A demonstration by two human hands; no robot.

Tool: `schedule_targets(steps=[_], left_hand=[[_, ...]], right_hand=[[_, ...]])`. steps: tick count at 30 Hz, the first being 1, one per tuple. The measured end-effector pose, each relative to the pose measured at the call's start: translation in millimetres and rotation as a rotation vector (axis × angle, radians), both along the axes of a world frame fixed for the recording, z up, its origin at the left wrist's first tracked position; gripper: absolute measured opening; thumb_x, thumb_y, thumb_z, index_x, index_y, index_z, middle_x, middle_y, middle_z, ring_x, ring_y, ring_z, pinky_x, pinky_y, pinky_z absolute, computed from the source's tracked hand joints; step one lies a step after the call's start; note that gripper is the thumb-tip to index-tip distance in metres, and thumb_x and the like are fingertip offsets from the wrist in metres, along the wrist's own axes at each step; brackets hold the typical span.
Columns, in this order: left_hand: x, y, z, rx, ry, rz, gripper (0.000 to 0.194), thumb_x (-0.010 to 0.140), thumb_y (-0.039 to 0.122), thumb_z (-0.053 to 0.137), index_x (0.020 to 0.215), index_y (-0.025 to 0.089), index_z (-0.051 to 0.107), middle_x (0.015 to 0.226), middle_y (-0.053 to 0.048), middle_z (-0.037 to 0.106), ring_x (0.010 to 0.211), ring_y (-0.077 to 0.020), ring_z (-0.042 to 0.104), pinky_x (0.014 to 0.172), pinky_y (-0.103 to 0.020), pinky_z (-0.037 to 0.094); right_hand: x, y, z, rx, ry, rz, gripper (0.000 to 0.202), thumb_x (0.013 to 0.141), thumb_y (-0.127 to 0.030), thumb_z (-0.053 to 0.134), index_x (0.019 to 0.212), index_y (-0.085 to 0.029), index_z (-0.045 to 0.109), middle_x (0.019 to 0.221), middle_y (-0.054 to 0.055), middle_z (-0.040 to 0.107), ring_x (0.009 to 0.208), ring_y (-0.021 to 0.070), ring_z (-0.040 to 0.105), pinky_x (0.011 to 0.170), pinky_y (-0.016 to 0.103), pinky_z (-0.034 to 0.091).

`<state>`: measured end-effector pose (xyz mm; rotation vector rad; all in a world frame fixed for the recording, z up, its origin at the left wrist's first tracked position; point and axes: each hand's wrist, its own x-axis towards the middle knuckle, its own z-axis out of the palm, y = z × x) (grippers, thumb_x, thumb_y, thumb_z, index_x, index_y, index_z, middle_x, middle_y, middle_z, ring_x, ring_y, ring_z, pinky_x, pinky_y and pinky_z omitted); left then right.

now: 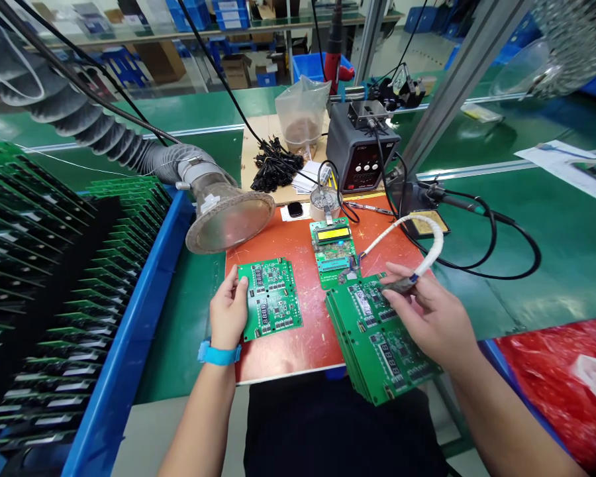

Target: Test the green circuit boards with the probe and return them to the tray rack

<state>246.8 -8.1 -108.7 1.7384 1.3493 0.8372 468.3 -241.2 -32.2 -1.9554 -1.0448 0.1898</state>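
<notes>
Apparently for steadiness, green board (272, 298) is edge-gripped over orange mat (283, 356) by closed left fingers (242, 291); cabled probe (406, 285) is pinched in closed right fingers (400, 307) above board stack (367, 344), likely for aim.

The person wears a bright blue band (219, 354) with a small raised fastening on the left wrist, leaves both forearms bare of sleeves, and has plain black clothing (335, 424) over the lap.

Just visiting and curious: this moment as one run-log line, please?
left hand: holding circuit board edge | right hand: holding cabled tool at board stack | display board: screen yellow
</notes>
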Motion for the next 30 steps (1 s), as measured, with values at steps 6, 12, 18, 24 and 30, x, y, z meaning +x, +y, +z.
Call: schedule_targets(steps=[6, 12, 18, 24, 30], left_hand=[[5, -3, 0.7, 0.093, 0.113, -0.059, 0.053, 0.084, 0.045, 0.054, 0.125, 0.012, 0.061, 0.089, -0.008, 0.069, 0.079, -0.0212, 0.063, 0.081, -0.037, 0.052], [3, -1, 1.2, 0.307, 0.205, -0.024, 0.039, 0.081, 0.034, 0.056, 0.112, 0.013, 0.066, 0.097, -0.011, 0.059, 0.081, -0.0219, 0.059, 0.087, -0.041, 0.048], [12, -16, 24.1, 0.500, 0.153, -0.007, 0.021, 0.087, 0.028, 0.052, 0.100, 0.018, 0.064, 0.101, -0.009, 0.061, 0.104, -0.0238, 0.055, 0.096, -0.041, 0.041], [49, -63, 60.8, 0.391, -0.096, -0.562, 0.009, 0.089, 0.024, 0.056, 0.097, 0.021, 0.062, 0.100, -0.005, 0.063, 0.098, -0.0176, 0.059, 0.089, -0.034, 0.047], [68, -96, 57.4, 0.376, -0.205, -0.892, 0.015, 0.078, 0.030, 0.071, 0.088, 0.022, 0.063, 0.124, -0.010, 0.055, 0.125, -0.0280, 0.046, 0.101, -0.048, 0.041]], right_hand=[[-2, 0, 0.6, 0.002, 0.037, -0.025, 0.035, 0.087, -0.033, 0.060, 0.120, -0.022, 0.060, 0.101, 0.008, 0.070, 0.087, 0.0196, 0.068, 0.073, 0.031, 0.057], [-2, 1, 1.7, 0.001, 0.051, -0.014, 0.034, 0.087, -0.032, 0.060, 0.120, -0.021, 0.060, 0.100, 0.008, 0.070, 0.088, 0.0195, 0.068, 0.074, 0.031, 0.058], [-1, 0, 0.9, 0.000, 0.066, -0.026, 0.034, 0.087, -0.031, 0.061, 0.119, -0.021, 0.061, 0.100, 0.008, 0.071, 0.088, 0.0196, 0.069, 0.080, 0.034, 0.058], [-1, 2, 2.0, 0.015, 0.027, -0.023, 0.030, 0.087, -0.030, 0.061, 0.115, -0.020, 0.063, 0.102, 0.008, 0.071, 0.089, 0.0190, 0.068, 0.076, 0.031, 0.057], [-1, 2, 0.7, 0.026, 0.011, -0.010, 0.028, 0.088, -0.028, 0.060, 0.115, -0.021, 0.061, 0.103, 0.006, 0.070, 0.093, 0.0178, 0.067, 0.078, 0.029, 0.056]])
